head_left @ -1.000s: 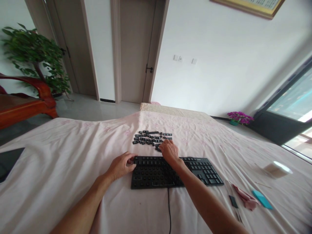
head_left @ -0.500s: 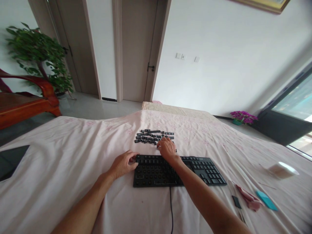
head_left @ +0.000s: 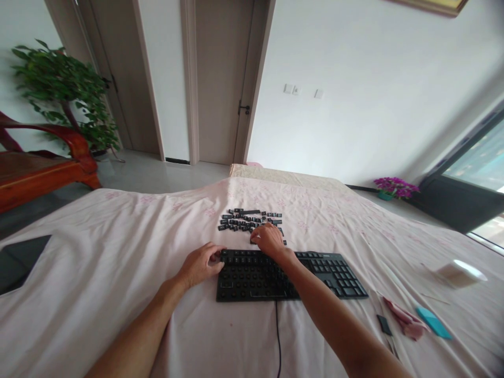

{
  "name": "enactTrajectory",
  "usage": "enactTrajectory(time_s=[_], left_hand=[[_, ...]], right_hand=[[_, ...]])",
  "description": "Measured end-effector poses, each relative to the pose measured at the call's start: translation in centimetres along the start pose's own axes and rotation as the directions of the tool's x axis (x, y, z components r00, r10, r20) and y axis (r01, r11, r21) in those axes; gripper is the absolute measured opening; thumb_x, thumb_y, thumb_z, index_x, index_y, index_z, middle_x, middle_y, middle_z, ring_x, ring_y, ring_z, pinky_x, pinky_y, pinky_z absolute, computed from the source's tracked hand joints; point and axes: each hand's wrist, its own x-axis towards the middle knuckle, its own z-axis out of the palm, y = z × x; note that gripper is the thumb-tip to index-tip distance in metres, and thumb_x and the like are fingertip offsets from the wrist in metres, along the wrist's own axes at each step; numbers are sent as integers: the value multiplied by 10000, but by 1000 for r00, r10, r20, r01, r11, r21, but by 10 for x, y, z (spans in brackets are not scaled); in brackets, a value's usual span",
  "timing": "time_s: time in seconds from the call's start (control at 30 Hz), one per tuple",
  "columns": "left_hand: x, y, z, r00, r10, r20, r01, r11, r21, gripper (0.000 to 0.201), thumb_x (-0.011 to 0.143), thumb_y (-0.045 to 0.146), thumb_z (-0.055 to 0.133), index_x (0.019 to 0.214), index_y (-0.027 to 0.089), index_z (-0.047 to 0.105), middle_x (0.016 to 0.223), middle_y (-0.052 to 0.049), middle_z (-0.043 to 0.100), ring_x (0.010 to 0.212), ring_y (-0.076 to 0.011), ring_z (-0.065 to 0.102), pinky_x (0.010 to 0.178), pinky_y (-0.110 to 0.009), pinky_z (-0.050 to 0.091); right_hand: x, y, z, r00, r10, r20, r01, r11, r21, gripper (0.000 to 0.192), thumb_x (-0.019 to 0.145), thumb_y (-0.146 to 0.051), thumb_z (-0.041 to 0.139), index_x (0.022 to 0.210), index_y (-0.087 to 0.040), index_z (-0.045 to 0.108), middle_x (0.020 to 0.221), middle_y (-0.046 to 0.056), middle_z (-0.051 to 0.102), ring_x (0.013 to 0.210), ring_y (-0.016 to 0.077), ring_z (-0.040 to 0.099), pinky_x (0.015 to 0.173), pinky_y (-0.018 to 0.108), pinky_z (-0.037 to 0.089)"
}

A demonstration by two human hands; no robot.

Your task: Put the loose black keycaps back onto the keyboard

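Observation:
A black keyboard (head_left: 331,273) lies on the pink cloth, its left section stripped of most keycaps, with bare switch posts showing. My left hand (head_left: 201,266) is closed at its upper left corner, thumb and fingers gripping the edge. Beyond the keyboard, loose black keycaps (head_left: 236,223) lie in rough rows. My right hand (head_left: 270,240) reaches across the keyboard to the near side of these rows. Its thumb and fingertips are pinched on a small dark keycap (head_left: 252,241), partly covered by the fingers. My right forearm hides part of the keyboard's middle.
A cable (head_left: 277,336) runs from the keyboard toward me. Right of it lie a dark-ended tool (head_left: 384,324), a pink cloth piece (head_left: 409,323), a teal piece (head_left: 433,322) and a white container (head_left: 460,274). At the left edge rests a dark flat panel (head_left: 21,262).
My right hand has shifted slightly left and toward me, bringing the small keycap at its fingertips nearer the keyboard. My left hand keeps its grip on the corner.

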Motion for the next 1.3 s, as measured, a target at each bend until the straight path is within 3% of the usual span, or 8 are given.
enactTrajectory(time_s=[0.17,0.4,0.57,0.7,0.83,0.97,1.3], left_hand=[[-1,1,-1,1000,-1,7,1,1000,-7,395,740,234,586,1133,229,624,981,-11,628,800,-134,603,759,-230,456],[-1,1,0,1000,0,3,0,1000,-3,389,737,231,587,1124,224,631,970,-11,627,799,-134,600,751,-228,454],[-1,0,0,1000,0,8,0,1000,1,393,746,235,583,1137,219,622,981,-10,624,803,-130,600,762,-226,453],[-1,-1,0,1000,-2,14,2,1000,-5,377,762,264,585,1135,216,619,973,-10,624,810,-134,604,766,-230,455],[0,-1,0,1000,-8,21,8,1000,-9,391,759,255,590,1148,219,615,992,-6,624,808,-130,605,760,-227,453],[-1,-1,1,1000,-3,10,3,1000,1,388,761,241,583,1146,219,617,992,-6,624,806,-128,599,761,-224,452],[-2,-3,3,1000,2,2,-2,1000,-3,387,767,248,582,1152,222,614,1012,-5,626,802,-124,601,757,-220,453]], right_hand=[[6,-3,-1,996,-93,2,93,996,-4,149,816,-327,613,858,-327,756,907,-28,729,995,188,540,873,269,338],[9,-1,6,986,-164,-9,164,986,-39,122,789,-325,676,871,-313,766,904,2,730,986,208,525,866,292,326],[6,-4,1,983,-173,-53,172,985,-13,85,790,-321,691,827,-301,765,903,2,721,965,208,524,844,292,339],[-20,13,-12,984,-114,-138,125,989,76,175,830,-360,652,981,-326,732,984,-29,703,974,183,526,813,263,377],[-63,39,-19,985,-29,-169,70,967,243,143,802,-311,681,932,-315,741,901,-29,702,918,177,549,783,261,405],[-94,49,-14,987,27,-159,12,972,236,139,798,-288,687,922,-314,744,882,-29,701,908,180,551,786,267,413],[-99,34,-9,990,-14,-139,27,996,90,158,872,-326,603,938,-295,743,907,8,694,906,192,541,782,271,402]])
